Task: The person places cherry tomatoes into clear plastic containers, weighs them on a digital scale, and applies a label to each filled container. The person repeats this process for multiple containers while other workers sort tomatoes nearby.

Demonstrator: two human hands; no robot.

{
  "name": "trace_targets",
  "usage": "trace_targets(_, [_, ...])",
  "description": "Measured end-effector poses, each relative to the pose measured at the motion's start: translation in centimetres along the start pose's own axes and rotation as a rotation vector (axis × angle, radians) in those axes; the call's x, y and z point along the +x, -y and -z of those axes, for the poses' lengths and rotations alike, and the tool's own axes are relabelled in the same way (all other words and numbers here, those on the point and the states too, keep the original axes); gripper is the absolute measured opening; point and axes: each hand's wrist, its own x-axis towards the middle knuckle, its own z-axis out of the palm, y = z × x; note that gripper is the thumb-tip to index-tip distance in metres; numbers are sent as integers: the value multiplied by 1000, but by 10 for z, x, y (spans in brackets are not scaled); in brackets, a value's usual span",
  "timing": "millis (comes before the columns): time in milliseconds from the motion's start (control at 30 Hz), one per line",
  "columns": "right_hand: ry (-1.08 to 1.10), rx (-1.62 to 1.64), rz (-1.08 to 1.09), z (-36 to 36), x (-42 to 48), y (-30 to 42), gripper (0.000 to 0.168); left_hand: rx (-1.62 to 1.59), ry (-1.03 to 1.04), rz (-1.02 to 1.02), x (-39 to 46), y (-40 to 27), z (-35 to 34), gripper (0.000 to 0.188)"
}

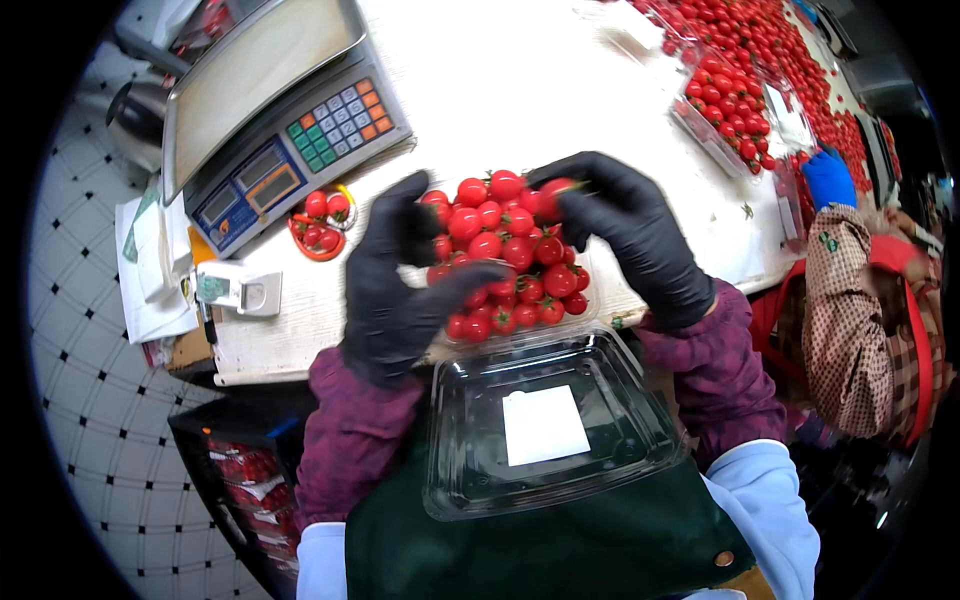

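Cherry tomatoes (517, 251) are heaped in a clear plastic clamshell box, whose hinged lid (480, 480) hangs open towards my body with a white label (546, 425) on it. My left hand (405, 285), in a black glove, curves around the heap's left side, thumb over the tomatoes; whether it grips one is unclear. In the black-gloved fingers of my right hand (622, 225) is a cherry tomato (556, 199) with a green stem, at the heap's upper right. The box's base is mostly hidden beneath the fruit.
A digital scale (300, 150) with a metal pan stands at the upper left. Near it lie a few tomatoes in a small red-rimmed holder (319, 253) and a white device (240, 289). A filled box (705, 131) and loose tomatoes (795, 67) lie right, beside a co-worker's blue-gloved hand (829, 178).
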Motion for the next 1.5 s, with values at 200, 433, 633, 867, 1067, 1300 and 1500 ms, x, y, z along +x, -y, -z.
trace_targets(200, [-514, 418, -94, 50, -119, -35, 22, -305, 136, 500, -69, 58, 45, 30])
trace_targets(433, [-793, 756, -328, 40, -252, -228, 16, -329, 514, 602, -99, 55, 34, 47])
trace_targets(633, [-1509, -591, -253, 147, -429, -349, 17, -524, 497, 719, -96, 44, 22, 50])
trace_targets(867, [-788, -261, -483, 110, -271, -218, 14, -823, 414, 829, -94, 28, 30, 55])
trace_targets(1067, [-418, -222, 117, 47, -128, -69, 22, -554, 152, 515, -62, 56, 33, 69])
trace_targets(1300, [-179, -879, 507, 39, 62, -57, 34, -863, -56, 526, -80, 61, 19, 78])
trace_targets(1500, [127, -325, -169, 32, 90, -60, 25, -905, -89, 572, -110, 48, -2, 85])
